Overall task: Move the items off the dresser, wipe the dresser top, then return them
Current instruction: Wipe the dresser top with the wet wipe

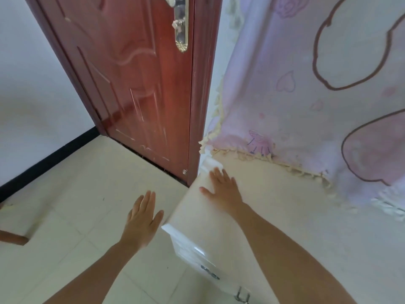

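Note:
The white dresser point(285, 216) fills the lower right, its pale top bare where it shows. My right hand point(223, 189) lies flat, palm down, on the top near the far left corner, fingers spread over a white cloth point(211, 164) that sticks out beyond the fingertips. My left hand point(142, 218) hovers over the floor to the left of the dresser's front corner, fingers apart, holding nothing. Metal drawer handles point(210, 272) show on the dresser front below.
A pink patterned fabric with a cream fringe point(306, 95) hangs behind the dresser and drapes onto its back right. A red-brown door point(135, 73) stands shut straight ahead. Pale floor tiles point(76, 205) lie to the left, with a wooden piece point(13, 238) at the left edge.

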`<state>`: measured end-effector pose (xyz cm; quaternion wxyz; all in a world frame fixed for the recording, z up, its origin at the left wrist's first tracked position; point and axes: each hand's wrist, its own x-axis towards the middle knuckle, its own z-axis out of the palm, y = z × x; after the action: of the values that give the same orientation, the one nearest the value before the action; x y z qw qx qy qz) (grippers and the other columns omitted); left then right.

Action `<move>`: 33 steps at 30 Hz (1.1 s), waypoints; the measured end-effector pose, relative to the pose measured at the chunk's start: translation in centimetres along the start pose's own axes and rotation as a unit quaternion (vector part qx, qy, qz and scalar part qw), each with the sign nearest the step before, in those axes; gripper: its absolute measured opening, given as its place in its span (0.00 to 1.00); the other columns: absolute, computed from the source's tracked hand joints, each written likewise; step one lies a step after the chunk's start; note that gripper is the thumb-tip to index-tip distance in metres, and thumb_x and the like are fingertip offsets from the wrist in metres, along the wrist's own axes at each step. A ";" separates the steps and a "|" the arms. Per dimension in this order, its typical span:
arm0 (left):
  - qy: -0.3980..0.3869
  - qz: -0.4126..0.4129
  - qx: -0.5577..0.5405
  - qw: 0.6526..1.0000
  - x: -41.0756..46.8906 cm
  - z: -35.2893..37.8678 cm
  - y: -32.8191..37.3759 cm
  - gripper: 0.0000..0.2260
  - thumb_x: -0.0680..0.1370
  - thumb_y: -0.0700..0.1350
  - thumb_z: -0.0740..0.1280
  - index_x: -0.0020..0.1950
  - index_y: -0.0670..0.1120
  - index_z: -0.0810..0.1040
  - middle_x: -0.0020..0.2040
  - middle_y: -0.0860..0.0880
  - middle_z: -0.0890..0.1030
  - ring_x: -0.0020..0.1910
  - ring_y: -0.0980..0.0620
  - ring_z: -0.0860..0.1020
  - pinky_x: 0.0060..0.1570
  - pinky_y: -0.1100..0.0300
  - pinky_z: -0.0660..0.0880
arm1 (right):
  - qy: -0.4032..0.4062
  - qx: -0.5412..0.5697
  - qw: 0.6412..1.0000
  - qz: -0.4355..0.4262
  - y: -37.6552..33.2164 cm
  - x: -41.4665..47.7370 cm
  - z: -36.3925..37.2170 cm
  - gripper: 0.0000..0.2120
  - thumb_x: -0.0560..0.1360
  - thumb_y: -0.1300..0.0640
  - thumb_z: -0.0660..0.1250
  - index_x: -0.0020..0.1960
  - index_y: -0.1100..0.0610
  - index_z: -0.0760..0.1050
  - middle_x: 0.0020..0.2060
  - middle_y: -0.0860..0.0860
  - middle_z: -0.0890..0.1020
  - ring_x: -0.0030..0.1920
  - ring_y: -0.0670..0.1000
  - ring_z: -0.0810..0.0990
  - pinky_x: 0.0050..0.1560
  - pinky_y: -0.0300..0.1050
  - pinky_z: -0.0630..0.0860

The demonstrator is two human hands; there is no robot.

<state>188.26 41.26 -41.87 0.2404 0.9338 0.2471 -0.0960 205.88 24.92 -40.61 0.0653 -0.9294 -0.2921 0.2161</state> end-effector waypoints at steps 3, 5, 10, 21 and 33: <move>-0.001 -0.002 0.011 1.000 1.2 -1.0 -0.8 0.26 0.81 0.53 0.47 0.75 0.46 0.40 0.77 0.51 0.43 0.75 0.51 0.42 0.73 0.53 0.46 | 0.001 0.035 0.999 0.021 0.2 1.3 -1.7 0.29 0.79 0.41 0.48 0.75 0.52 0.47 0.76 0.50 0.45 0.75 0.51 0.43 0.73 0.52 0.44; 0.014 0.024 0.017 0.999 2.0 -1.8 -0.5 0.26 0.81 0.52 0.47 0.75 0.46 0.42 0.77 0.50 0.45 0.75 0.51 0.43 0.73 0.52 0.48 | 0.008 0.032 0.999 0.040 -1.0 1.4 -1.3 0.30 0.78 0.39 0.46 0.75 0.53 0.47 0.76 0.50 0.45 0.75 0.52 0.42 0.73 0.53 0.44; 0.032 0.025 -0.029 0.999 2.3 -2.2 1.2 0.25 0.81 0.50 0.50 0.76 0.45 0.48 0.77 0.48 0.50 0.75 0.49 0.47 0.72 0.49 0.50 | 0.011 -0.035 0.999 -0.027 -4.7 -7.1 4.4 0.49 0.68 0.31 0.25 0.72 0.59 0.60 0.73 0.53 0.61 0.73 0.54 0.58 0.70 0.53 0.59; 0.031 0.211 0.042 0.976 0.1 4.4 13.7 0.30 0.76 0.56 0.50 0.69 0.36 0.66 0.70 0.37 0.66 0.70 0.36 0.64 0.64 0.39 0.64 | 0.039 0.034 0.922 0.384 19.8 -28.0 5.4 0.40 0.74 0.33 0.34 0.74 0.60 0.49 0.75 0.58 0.50 0.75 0.57 0.52 0.72 0.48 0.57; -0.026 0.238 0.113 0.964 -0.5 7.8 18.1 0.27 0.73 0.51 0.50 0.60 0.35 0.75 0.60 0.33 0.75 0.59 0.32 0.74 0.52 0.35 0.71 | 0.005 0.126 0.977 0.172 10.3 -20.5 3.2 0.42 0.71 0.30 0.36 0.75 0.56 0.44 0.75 0.50 0.43 0.75 0.51 0.40 0.73 0.51 0.40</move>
<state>196.56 23.38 -41.25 0.1554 0.9839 -0.0015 -0.0878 194.65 4.76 -38.55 0.1450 -0.9512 -0.0982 0.2540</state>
